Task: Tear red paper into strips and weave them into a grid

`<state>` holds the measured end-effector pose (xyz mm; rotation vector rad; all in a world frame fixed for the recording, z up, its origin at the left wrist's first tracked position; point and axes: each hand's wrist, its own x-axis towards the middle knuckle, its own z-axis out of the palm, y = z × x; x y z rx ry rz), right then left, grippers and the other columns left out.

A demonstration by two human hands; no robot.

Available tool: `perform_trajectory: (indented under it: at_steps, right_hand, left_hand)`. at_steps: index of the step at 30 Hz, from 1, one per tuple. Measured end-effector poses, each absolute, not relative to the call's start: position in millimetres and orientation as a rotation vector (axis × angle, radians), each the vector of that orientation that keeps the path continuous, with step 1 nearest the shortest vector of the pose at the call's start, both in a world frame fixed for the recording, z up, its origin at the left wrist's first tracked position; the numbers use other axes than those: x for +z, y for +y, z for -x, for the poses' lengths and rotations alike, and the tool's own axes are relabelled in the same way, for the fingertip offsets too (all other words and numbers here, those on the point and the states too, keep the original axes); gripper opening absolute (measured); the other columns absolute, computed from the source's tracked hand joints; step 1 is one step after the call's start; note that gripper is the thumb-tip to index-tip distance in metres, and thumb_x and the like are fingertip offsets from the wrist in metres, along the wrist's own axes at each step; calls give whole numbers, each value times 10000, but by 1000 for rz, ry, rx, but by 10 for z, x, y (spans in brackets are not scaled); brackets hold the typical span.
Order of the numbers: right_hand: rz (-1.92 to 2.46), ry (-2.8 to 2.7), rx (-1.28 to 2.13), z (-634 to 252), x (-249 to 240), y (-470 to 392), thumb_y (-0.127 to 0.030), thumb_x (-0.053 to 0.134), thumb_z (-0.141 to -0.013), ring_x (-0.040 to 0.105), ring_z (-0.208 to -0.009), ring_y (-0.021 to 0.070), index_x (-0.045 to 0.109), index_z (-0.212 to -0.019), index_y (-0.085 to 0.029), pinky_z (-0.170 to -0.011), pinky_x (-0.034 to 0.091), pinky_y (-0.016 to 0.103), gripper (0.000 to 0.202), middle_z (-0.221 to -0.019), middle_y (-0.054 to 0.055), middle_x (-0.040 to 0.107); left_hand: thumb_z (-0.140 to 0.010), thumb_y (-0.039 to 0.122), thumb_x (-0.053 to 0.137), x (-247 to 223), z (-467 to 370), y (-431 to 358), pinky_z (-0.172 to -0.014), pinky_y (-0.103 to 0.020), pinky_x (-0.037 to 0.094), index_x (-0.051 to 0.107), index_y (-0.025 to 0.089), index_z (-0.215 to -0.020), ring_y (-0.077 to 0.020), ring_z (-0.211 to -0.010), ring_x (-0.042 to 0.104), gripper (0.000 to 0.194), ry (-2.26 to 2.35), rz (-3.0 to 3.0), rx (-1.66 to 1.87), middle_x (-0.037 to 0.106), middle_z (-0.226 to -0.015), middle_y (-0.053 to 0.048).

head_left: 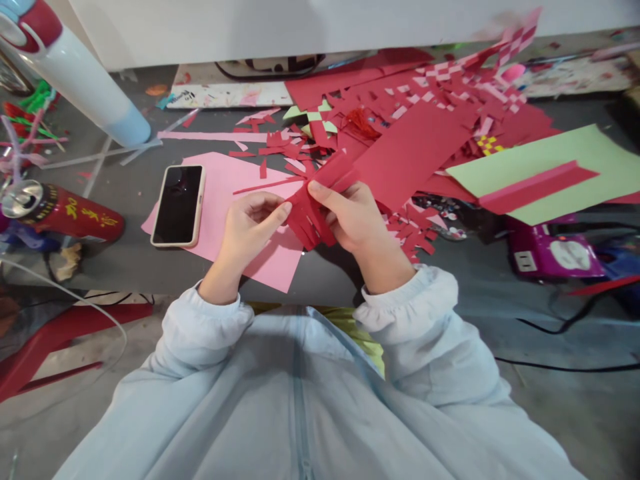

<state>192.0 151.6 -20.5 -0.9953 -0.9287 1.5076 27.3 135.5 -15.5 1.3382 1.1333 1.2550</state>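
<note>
In front of my chest I hold a red paper piece cut into slits, its strips fanning out above the table. My right hand grips it with the thumb lying on top and the fingers behind. At its left edge, my left hand is closed in a pinch, the thumb and fingertips against the paper. A thin red strip sticks out to the left over that hand. Below lies a sheet of pink paper, with a phone on its left part.
Red scraps and sheets pile up at the back right. A pale green sheet bears a folded red strip. On the left stand a white-blue bottle and a tilted-looking red can. A purple pack lies at the right edge.
</note>
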Motion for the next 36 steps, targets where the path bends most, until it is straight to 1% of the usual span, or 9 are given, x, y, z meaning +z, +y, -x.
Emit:
perform_trajectory:
  at_steps: [8,14,17,23,25,28,30,33,36]
  right_hand:
    - [1103,-954,1342,-1946,-221,1549,-579,836,-619,581,-570,125,652,-707,-250,-540,483,292,387,-670,-23,644]
    - [1080,-895,1307,-1948,-240,1584,-528,843,-613,623,-664,144,628,-696,-259,-653,528,323,354,-718,-25,648]
    - [1060,-861,1303,-1949,-243,1588,-510,854,-605,612,-655,137,638,-700,-259,-642,520,312,344,-721,-27,649]
    - [1064,-1064,1518,-1985,-224,1561,-654,816,-615,610,-645,162,651,-712,-231,-601,485,308,465,-650,-8,620]
    - [1047,-1194,1595,-1999,-240,1555,-605,862,-588,550,-608,135,624,-654,-215,-590,453,290,462,-587,-31,549]
    - [1049,-1327,1530,-2010,-272,1558,-526,896,-581,340,-521,64,438,-505,-205,-516,310,250,565,-521,-77,344]
    - [1049,-1355,1494,-2010,-278,1561,-510,891,-595,269,-516,52,392,-484,-201,-498,244,251,598,-530,-80,291]
    - [1054,-1379,1494,-2010,-258,1561,-499,885,-597,292,-516,54,460,-481,-192,-488,241,250,537,-524,-75,331]
    - [1064,-1383,1550,-2018,-226,1558,-497,880,-591,398,-544,72,603,-559,-177,-512,313,249,424,-555,-54,469]
  left_hand:
    - [-690,371,849,-197,-265,1344,-569,-220,531,745,184,-714,-104,-594,634,215,1246,-1378,1292,729,-696,-10]
    - [-644,340,878,-177,-269,1335,-578,-233,528,763,177,-718,-112,-605,636,213,1274,-1348,1287,735,-700,-17]
    - [-617,323,899,-184,-267,1335,-593,-234,530,767,179,-718,-113,-620,641,219,1290,-1329,1316,742,-711,-19]
    - [-637,449,898,-219,-256,1357,-642,-251,567,765,179,-758,-117,-640,676,325,1199,-1260,1405,738,-725,-16]
    - [-641,471,894,-224,-247,1369,-628,-247,565,760,173,-772,-115,-630,676,352,1205,-1244,1424,730,-715,-14]
    - [-649,478,888,-225,-236,1382,-616,-245,568,756,168,-780,-121,-630,683,361,1230,-1245,1425,728,-712,-15]
    - [-646,475,890,-222,-232,1383,-631,-249,578,755,169,-782,-124,-638,689,361,1245,-1235,1433,736,-727,-17]
    - [-636,466,897,-220,-231,1381,-647,-255,586,762,172,-785,-124,-640,690,356,1266,-1217,1451,747,-738,-17]
    - [-649,452,891,-230,-226,1379,-646,-261,588,781,181,-799,-131,-645,693,329,1271,-1241,1449,755,-736,-22]
